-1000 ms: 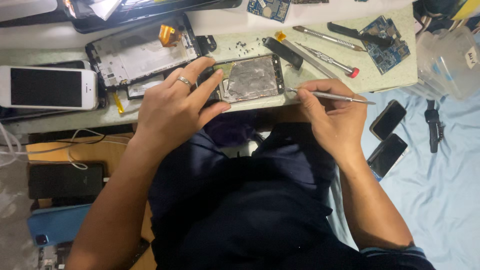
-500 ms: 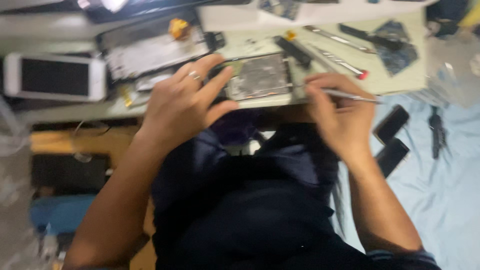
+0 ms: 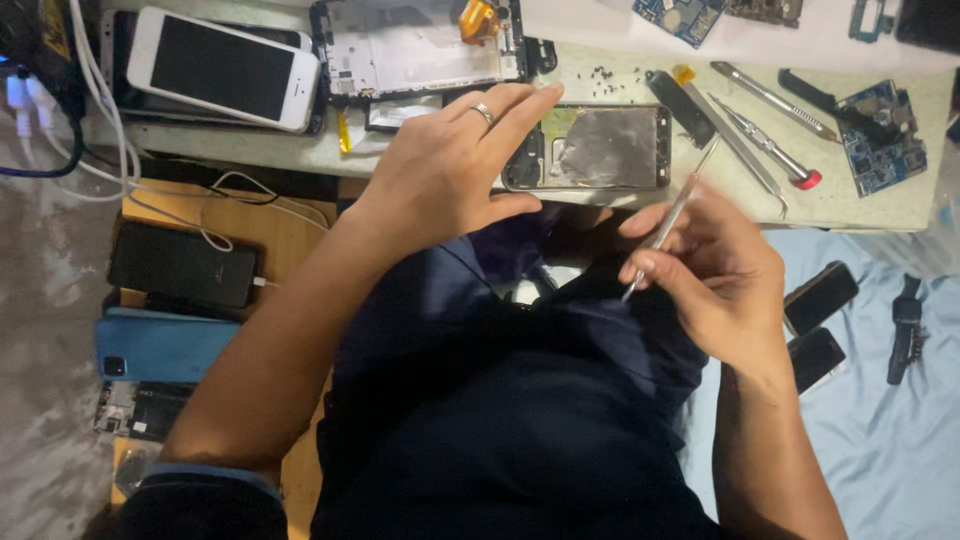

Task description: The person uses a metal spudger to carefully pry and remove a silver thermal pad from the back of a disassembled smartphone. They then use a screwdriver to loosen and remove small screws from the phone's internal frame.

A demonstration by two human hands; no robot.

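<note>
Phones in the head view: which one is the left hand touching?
The opened phone with the silvery inside, at the table edge; left hand rests on its end.

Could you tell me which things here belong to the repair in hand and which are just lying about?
In use:
- opened phone, steadied by the left hand
- thin metal pry tool, held in the right hand

Lying about:
- white phone
- bare phone frame
- red-tipped screwdriver
- blue circuit board
- black phone and blue phone
- wristwatch
</note>
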